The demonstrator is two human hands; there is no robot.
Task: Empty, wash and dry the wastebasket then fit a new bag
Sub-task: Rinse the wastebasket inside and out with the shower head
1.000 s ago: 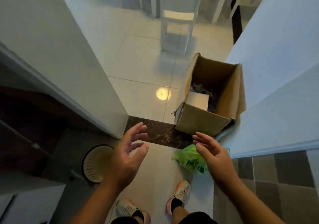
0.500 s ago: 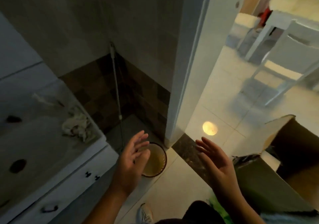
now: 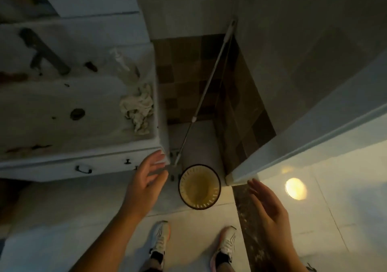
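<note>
1. Nearest, at the bottom edge: two sneakers [image 3: 160,239] planted on pale floor tile [image 3: 188,229], toes pointing at the bin.
2. Left hand [image 3: 146,179] raised over the floor, fingers spread and loose, gripping nothing; just left of the bin, apart from it.
3. Right hand [image 3: 267,204] likewise spread and empty, off to the right of the bin over the dark threshold strip [image 3: 240,206].
4. Wastebasket [image 3: 199,187] upright on the floor between the two hands, beside the door-frame corner [image 3: 232,178]; yellowish slotted wall, dark rim, no liner or rubbish visible inside.
5. Judged step: emptying looks done, so reaching in to lift the basket for washing.
6. Next move likely calls for lowering both hands to the rim, gripping opposite sides and lifting straight up, clear of the pole.
7. Just beyond the bin: mop pole [image 3: 207,89] leaning into the far tiled corner, its foot near the rim.
8. Far left: white vanity sink [image 3: 62,104] with a crumpled rag [image 3: 137,108] on its right end, possibly useful for drying.
</note>
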